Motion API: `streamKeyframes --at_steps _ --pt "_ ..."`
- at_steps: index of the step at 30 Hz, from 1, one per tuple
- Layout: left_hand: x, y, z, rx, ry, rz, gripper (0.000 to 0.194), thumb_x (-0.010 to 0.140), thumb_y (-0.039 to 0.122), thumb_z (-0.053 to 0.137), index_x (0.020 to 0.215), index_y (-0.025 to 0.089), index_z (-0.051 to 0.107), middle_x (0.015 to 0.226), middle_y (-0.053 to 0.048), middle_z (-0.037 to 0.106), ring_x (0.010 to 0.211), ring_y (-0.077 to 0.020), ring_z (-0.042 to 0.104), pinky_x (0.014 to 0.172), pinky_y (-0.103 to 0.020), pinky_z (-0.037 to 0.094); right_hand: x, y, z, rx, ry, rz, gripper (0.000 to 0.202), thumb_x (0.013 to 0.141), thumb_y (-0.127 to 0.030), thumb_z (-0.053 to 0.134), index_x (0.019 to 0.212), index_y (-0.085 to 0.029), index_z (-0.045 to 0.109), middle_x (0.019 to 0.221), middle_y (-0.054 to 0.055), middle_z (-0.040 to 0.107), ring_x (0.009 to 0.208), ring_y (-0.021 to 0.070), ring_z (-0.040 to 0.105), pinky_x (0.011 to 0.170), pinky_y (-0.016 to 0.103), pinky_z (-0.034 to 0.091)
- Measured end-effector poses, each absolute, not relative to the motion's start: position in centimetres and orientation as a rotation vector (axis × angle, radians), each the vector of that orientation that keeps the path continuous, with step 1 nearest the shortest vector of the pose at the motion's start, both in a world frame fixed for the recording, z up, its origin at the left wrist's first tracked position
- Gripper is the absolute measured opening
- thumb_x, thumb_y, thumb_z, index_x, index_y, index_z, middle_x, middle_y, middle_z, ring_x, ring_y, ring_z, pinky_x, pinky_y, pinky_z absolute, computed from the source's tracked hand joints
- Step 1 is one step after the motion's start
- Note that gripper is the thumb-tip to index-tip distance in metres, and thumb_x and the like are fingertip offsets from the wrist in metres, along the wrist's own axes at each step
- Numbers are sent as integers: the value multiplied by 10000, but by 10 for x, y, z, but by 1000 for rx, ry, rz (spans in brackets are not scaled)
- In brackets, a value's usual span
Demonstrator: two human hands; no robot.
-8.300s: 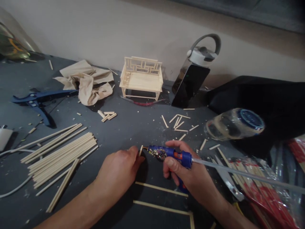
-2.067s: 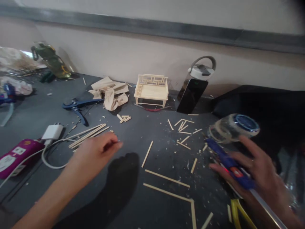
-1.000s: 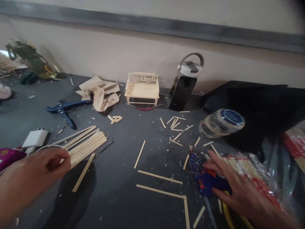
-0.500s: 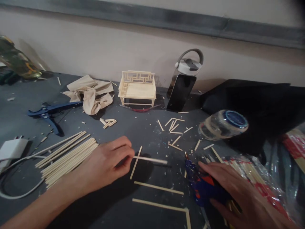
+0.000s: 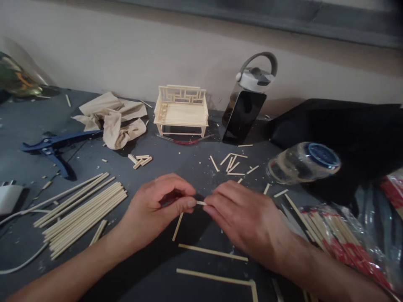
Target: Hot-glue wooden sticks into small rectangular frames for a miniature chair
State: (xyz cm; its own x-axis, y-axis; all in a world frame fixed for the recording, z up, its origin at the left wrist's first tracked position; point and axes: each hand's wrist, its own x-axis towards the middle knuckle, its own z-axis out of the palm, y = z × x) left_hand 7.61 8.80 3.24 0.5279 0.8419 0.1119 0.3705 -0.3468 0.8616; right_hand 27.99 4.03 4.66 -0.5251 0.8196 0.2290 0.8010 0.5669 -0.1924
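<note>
Clearly, left grip (image 5: 157, 204) and right grip (image 5: 243, 213) pinch a stick (image 5: 200, 203) between them (mostly hidden).

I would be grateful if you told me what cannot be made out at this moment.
All in the head view:
Held stick: its ends are hidden by the fingers of the left hand and right hand.
Handled bottle: its lower body is largely behind the phone.
White charger: cut off by the left edge.
Corner-joined sticks: cut off by the bottom edge.
Blue lid: any lettering is too blurred.
</note>
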Motion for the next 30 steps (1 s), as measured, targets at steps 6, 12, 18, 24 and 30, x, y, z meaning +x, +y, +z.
streamKeyframes --at_steps 6,12,18,24,30 --pt "69 105 -1 2137 1003 539 222 798 237 679 1019 225 664 956 -20 631 895 -162 603 810 -284 478 293 46 29 -1629 -2540 103 202 906 -168 487 762 -179 627 720 25 584 718 173 541 590 278 363" --pt "72 105 -5 2184 1074 395 107 794 258 683 884 208 653 790 11 629 742 -146 588 688 -258 448 292 45 22 -1671 -2522 196 212 905 -161 476 732 -189 596 727 19 581 720 168 539 605 276 357" --pt "74 96 -3 2281 1159 316 180 822 327 657 718 187 613 720 4 618 708 -158 569 623 -263 401 288 46 18 -1654 -2525 153 230 898 -144 457 706 -201 571 691 16 561 671 170 520 578 284 329" --pt "75 95 -2 2308 1151 300 166 829 263 656 689 181 625 685 1 627 701 -161 576 624 -270 404 287 43 12 -1678 -2501 225 227 895 -132 458 700 -196 556 695 16 552 664 171 525 578 282 322" --pt "76 95 -1 2333 1150 299 150 826 239 656 687 187 633 679 4 635 691 -155 586 612 -264 412 285 41 9 -1660 -2520 220 214 878 -102 474 705 -201 552 698 12 548 669 173 522 578 285 327"
